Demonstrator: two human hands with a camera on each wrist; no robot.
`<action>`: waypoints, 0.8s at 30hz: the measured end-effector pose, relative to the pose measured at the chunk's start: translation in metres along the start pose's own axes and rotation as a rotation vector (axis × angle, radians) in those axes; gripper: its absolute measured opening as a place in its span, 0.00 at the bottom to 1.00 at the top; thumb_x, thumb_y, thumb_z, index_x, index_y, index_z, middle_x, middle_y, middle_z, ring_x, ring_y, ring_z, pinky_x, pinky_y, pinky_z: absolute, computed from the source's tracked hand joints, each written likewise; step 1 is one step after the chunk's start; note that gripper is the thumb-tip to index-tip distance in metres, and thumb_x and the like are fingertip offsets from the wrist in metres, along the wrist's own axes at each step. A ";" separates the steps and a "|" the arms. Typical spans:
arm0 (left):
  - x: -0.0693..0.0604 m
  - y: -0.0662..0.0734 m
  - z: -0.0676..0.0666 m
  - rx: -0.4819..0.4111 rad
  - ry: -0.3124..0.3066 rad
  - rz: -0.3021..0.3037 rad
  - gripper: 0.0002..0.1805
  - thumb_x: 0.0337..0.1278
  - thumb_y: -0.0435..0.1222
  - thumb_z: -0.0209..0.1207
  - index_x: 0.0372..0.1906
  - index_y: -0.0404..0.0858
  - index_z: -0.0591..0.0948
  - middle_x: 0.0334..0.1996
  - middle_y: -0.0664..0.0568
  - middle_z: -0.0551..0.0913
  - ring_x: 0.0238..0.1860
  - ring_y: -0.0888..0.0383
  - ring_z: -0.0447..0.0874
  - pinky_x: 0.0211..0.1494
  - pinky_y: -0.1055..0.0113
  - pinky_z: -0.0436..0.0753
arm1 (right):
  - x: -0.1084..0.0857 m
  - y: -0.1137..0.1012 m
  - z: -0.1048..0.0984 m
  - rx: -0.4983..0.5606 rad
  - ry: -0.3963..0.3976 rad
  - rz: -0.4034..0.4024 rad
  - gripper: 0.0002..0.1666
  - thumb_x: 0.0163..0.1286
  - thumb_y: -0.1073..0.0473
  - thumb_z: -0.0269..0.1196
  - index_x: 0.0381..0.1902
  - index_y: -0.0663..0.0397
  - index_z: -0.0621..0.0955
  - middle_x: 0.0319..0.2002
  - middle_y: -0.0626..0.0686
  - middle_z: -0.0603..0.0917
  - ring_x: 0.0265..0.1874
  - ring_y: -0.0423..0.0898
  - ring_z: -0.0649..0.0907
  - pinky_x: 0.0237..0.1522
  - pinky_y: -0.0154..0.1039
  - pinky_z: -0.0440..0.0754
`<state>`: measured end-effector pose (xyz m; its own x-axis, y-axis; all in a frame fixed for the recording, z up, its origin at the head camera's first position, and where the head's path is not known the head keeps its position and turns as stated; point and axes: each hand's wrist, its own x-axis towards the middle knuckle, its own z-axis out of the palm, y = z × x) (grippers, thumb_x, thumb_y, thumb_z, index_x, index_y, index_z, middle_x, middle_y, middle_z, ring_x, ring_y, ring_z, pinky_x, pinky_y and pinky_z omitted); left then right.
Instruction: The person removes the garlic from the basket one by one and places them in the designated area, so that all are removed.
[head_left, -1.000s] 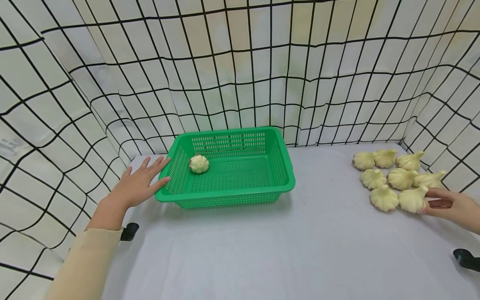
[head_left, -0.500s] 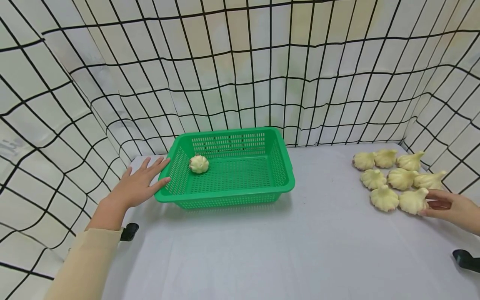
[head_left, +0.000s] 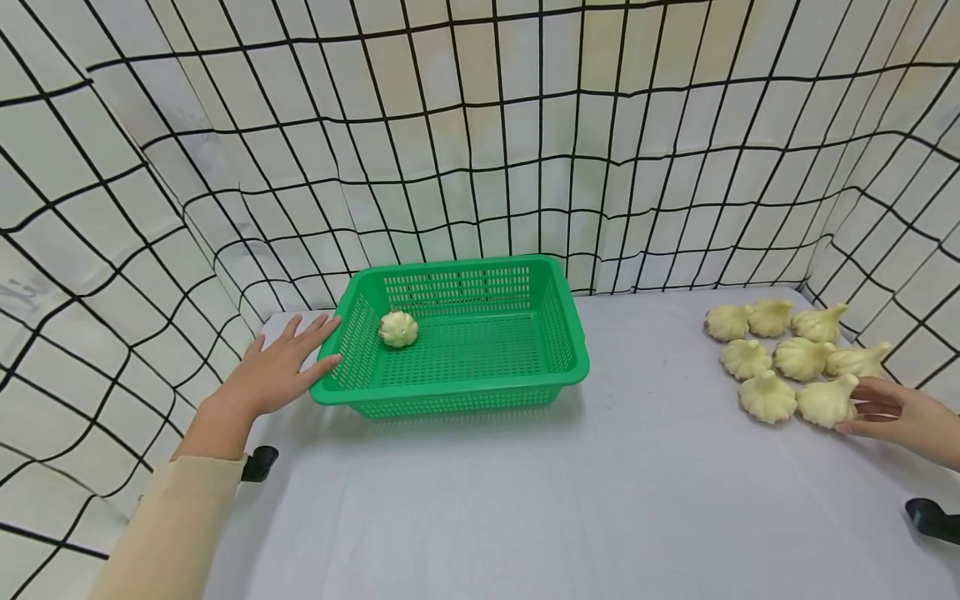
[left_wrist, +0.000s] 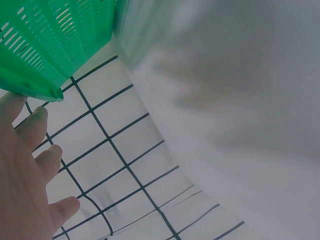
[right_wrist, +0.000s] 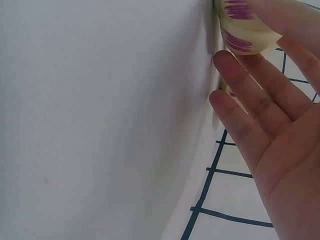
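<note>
A green plastic basket (head_left: 465, 390) stands left of centre on the white surface, with one garlic bulb (head_left: 397, 328) inside near its left end. My left hand (head_left: 276, 371) rests its spread fingertips on the basket's left rim; the left wrist view shows fingers (left_wrist: 34, 127) at the green edge. At the far right, my right hand (head_left: 900, 415) pinches the nearest-right garlic bulb (head_left: 823, 402) between thumb and fingers. The purple-streaked base of that garlic bulb (right_wrist: 245, 35) shows in the right wrist view, partly hidden by the thumb. The bulb remains low among the others.
Several other garlic bulbs (head_left: 802, 358) lie in close rows behind and left of the right hand. A black net (head_left: 525, 158) over white walls closes in the back and both sides. White cloth (head_left: 562, 500) covers the surface before the basket and between it and the bulbs.
The right thumb and the garlic bulb it pinches have shifted very slightly. My left hand and the basket have stayed in place.
</note>
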<state>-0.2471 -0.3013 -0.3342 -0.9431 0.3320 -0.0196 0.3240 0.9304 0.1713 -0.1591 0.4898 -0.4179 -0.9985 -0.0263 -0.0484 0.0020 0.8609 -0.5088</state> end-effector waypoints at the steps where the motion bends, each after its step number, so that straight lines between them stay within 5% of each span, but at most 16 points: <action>1: 0.000 0.000 0.000 0.000 0.000 0.000 0.42 0.77 0.62 0.43 0.84 0.45 0.51 0.81 0.40 0.51 0.80 0.33 0.38 0.72 0.25 0.35 | 0.000 0.001 0.000 -0.003 -0.003 -0.001 0.46 0.66 0.59 0.73 0.62 0.90 0.62 0.57 0.87 0.67 0.53 0.81 0.75 0.37 0.45 0.88; 6: 0.000 0.000 0.000 -0.001 -0.003 -0.002 0.43 0.77 0.62 0.43 0.84 0.45 0.50 0.82 0.40 0.50 0.80 0.33 0.38 0.71 0.24 0.34 | 0.001 0.003 -0.002 0.002 -0.038 -0.026 0.46 0.67 0.60 0.73 0.64 0.89 0.61 0.61 0.88 0.63 0.53 0.80 0.76 0.37 0.39 0.88; 24: -0.001 -0.002 0.003 -0.008 -0.003 0.005 0.42 0.77 0.62 0.43 0.84 0.45 0.50 0.81 0.40 0.50 0.80 0.33 0.37 0.71 0.24 0.35 | -0.003 -0.004 -0.014 -0.021 -0.092 -0.026 0.40 0.69 0.65 0.69 0.65 0.88 0.62 0.63 0.87 0.63 0.51 0.78 0.78 0.39 0.49 0.88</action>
<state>-0.2469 -0.3031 -0.3370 -0.9413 0.3370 -0.0221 0.3278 0.9275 0.1797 -0.1571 0.4938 -0.4035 -0.9889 -0.0943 -0.1150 -0.0256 0.8696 -0.4932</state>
